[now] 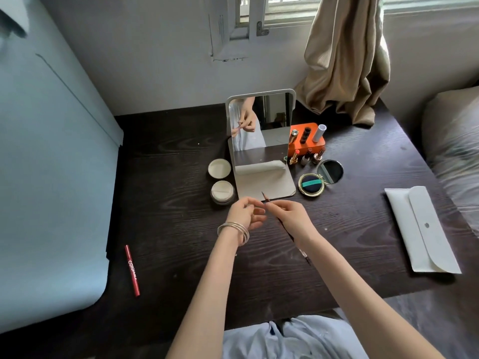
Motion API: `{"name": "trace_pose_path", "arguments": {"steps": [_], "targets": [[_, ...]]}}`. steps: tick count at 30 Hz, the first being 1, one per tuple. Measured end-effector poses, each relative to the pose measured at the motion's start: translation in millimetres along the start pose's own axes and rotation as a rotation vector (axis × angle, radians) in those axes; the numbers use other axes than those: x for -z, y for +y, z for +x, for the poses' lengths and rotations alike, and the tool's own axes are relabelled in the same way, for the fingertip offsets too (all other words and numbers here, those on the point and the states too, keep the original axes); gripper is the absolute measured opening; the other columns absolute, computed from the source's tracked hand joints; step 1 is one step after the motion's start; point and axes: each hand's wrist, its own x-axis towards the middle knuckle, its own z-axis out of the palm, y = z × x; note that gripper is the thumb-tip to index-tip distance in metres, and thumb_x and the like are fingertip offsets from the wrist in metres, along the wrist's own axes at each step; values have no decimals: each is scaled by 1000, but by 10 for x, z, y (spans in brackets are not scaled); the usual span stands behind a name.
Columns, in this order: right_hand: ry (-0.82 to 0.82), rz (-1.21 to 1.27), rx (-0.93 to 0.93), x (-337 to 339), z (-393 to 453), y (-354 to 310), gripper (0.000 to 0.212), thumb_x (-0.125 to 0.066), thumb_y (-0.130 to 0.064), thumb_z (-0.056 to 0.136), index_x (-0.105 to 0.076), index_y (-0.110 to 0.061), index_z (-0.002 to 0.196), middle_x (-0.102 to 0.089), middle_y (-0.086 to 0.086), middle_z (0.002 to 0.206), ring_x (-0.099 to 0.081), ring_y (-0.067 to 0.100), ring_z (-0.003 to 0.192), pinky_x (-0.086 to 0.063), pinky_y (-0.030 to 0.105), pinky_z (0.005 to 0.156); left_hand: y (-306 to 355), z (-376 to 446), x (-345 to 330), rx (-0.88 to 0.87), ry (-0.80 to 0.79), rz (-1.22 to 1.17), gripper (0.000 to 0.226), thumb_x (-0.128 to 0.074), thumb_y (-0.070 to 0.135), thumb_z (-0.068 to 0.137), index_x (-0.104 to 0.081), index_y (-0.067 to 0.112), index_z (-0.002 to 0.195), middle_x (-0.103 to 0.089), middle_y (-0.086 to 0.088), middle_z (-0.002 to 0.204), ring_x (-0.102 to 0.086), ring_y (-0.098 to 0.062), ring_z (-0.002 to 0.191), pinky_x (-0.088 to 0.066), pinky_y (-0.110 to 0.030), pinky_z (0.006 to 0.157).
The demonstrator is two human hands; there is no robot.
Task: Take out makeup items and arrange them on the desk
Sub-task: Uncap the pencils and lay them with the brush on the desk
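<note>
My right hand [287, 216] grips a thin dark makeup pencil [265, 198] over the middle of the dark wooden desk [168, 193]. Its pointed tip sticks up toward the mirror and its brush end shows below my wrist. My left hand [245, 213], with bangles on the wrist, hovers close beside the pencil with curled fingers that seem to pinch something small, possibly the cap. A red liner pen [132, 270] lies at the front left. Behind the hands are a standing mirror [259, 125], a powder jar [222, 192] with its lid [219, 168], an open cushion compact [311, 184], and several lipsticks [307, 156].
An orange lipstick box [317, 143] stands behind the lipsticks, right of the mirror. A white envelope pouch [422, 229] lies on the desk's right side. A beige curtain [347, 60] hangs at the back right. A blue panel [51, 177] borders the left, bedding [456, 141] the right.
</note>
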Motion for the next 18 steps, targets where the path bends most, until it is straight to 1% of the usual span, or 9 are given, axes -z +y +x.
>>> {"name": "trace_pose_path", "arguments": {"steps": [2,3,5,7,10,12,15,16,18], "targets": [[3,-11,-4,-11,51,44,24,-62,-34,87,-75,-16,96,-73,0,87,-65,15,89,-48,32,82,38,5,11,15,-19,24,28,-33,1,98,-54,12,82,-57,-7,77,-53,-12,61,-46,-14,49],[15,-9,-7,-16,72,62,23,-62,-34,87,-75,-17,96,-74,0,91,-64,15,95,-47,32,87,56,12,26,21,-27,52,23,-39,3,97,-55,12,84,-58,-5,76,-54,-12,62,-46,-16,52],[49,20,-24,-20,108,67,21,-62,-31,88,-75,-16,95,-73,1,94,-63,15,96,-46,30,86,60,54,71,42,-59,161,9,-50,15,94,-58,15,93,-63,-1,80,-58,-10,72,-46,-20,65],[75,60,-55,-33,161,54,18,-63,-28,87,-73,-15,95,-73,3,96,-63,14,95,-46,28,84,49,88,121,57,-120,210,8,-58,23,90,-61,18,95,-66,1,87,-62,-9,83,-47,-24,75],[87,132,-120,-90,288,40,19,-62,-24,87,-72,-10,96,-72,7,92,-66,20,90,-52,33,80,-7,123,143,36,-177,216,11,-69,17,82,-61,21,88,-63,-7,97,-65,-21,96,-53,-31,82],[99,162,-153,-140,382,32,21,-61,-21,88,-71,-6,99,-69,7,84,-64,19,80,-52,26,67,-67,182,140,1,-118,175,16,-73,9,77,-63,19,85,-59,-14,95,-65,-28,96,-56,-38,84],[90,159,-183,-207,495,34,20,-60,-18,90,-68,-3,100,-60,1,69,-57,3,56,-42,11,47,-160,318,180,-79,87,246,19,-77,8,72,-64,22,73,-58,-6,77,-60,-21,79,-57,-38,78],[73,162,-196,-231,523,38,20,-62,-17,90,-67,-2,101,-61,3,71,-57,-1,53,-43,10,47,-182,357,204,-117,153,320,18,-78,11,70,-65,24,72,-57,0,69,-57,-17,72,-56,-36,76],[30,156,-239,-279,590,74,25,-67,-15,85,-65,-2,106,-67,10,88,-67,6,73,-54,19,65,-202,398,249,-191,248,451,13,-77,15,71,-67,21,76,-55,8,63,-54,-10,64,-51,-28,71]]}}
